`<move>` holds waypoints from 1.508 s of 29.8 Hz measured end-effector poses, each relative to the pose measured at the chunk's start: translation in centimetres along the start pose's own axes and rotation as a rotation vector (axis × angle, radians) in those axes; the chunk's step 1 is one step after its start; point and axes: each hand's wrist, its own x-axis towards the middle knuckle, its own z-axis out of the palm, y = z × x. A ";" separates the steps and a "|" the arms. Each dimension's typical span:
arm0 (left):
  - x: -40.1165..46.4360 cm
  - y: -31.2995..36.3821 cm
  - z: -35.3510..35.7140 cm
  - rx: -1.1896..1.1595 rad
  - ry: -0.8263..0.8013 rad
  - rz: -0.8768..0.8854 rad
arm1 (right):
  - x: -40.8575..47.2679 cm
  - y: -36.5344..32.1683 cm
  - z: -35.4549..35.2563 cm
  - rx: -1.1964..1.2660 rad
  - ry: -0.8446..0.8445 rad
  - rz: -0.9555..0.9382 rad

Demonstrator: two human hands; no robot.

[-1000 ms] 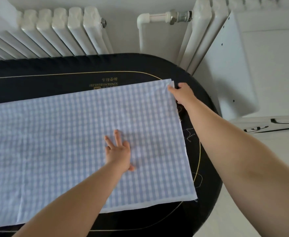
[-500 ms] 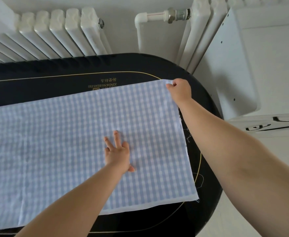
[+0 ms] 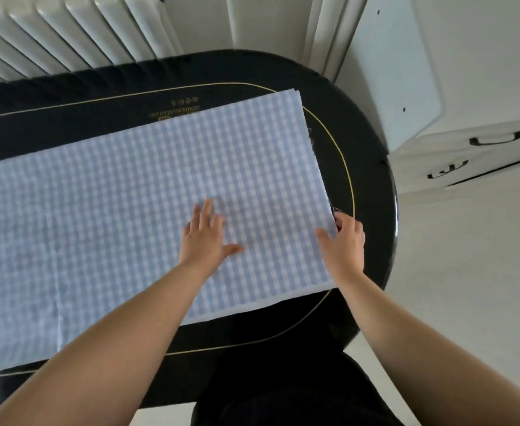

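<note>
Head view: my left hand [image 3: 205,238] lies flat on the blue-and-white checked cloth [image 3: 123,192]. Its fingers are straight and slightly spread, the thumb points out to the right, and the palm presses the fabric down. My right hand [image 3: 343,244] grips the cloth's right edge, toward the near end of that edge. The thumb lies on top of the fabric and the other fingers are curled round the edge, where a few dark loose threads hang. My 2 hands are near each other, with a strip of cloth between them.

The cloth lies spread across the black oval table [image 3: 368,167], inside and over its thin gold line, just this side of the gold lettering [image 3: 175,109]. It runs out of the picture on the left and ends short of the table's rounded right end. At its far right corner, layers sit slightly offset. A faint crease crosses the cloth on the left.

Behind the table stand 2 white radiators [image 3: 68,35]. A white panel [image 3: 400,72] with small holes leans at the right. Below it lies a white case [image 3: 483,155] with black handles.
</note>
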 end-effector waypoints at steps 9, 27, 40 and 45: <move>-10.3 -2.1 7.1 0.186 0.036 0.324 | -7.6 5.1 -1.7 -0.085 -0.027 0.263; -12.2 -0.7 3.4 -0.238 0.320 0.250 | -12.9 0.0 2.1 0.735 -0.239 0.644; -15.2 -1.3 5.6 -0.022 -0.081 0.269 | -12.7 0.0 2.7 1.089 0.213 0.809; -15.5 -3.3 5.9 0.107 -0.066 0.084 | -12.5 -0.9 2.7 1.214 0.059 0.935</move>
